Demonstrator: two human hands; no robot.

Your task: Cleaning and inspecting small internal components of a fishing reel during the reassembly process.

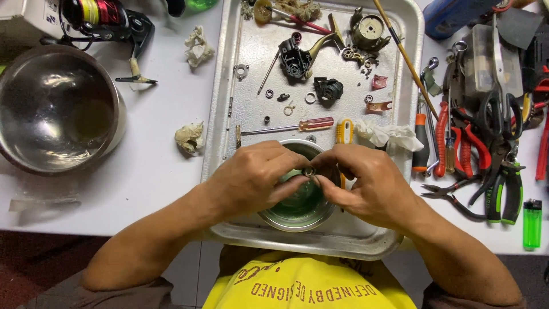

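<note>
Two hands meet over one small metal bowl [297, 214] that sits at the near end of a metal tray [229, 131]. The left hand [251, 177] and the right hand [366, 183] each pinch with thumb and fingertips narrowed onto one small ring-shaped part [309, 171], held between them just above the bowl's green-tinted inside.

On the tray, farther away, lie one screwdriver with a red-and-clear handle [297, 126], one yellow-handled tool [343, 130] just right of it, one black reel body [297, 57] with a brass-coloured arm, one round metal housing [369, 31], one dark gear-like piece [328, 90] — and a scatter of tiny washers and screws too small to count surely.

Left of the tray stand one large steel bowl [57, 109] and two crumpled tissue wads [197, 47] [190, 137]; a third white wad [389, 136] lies at the tray's right edge. Far left rests one fishing reel [108, 20] with red and yellow line.

Right of the tray is a pile of pliers and cutters [474, 149] — and one green lighter [532, 223] near the table's front edge.
</note>
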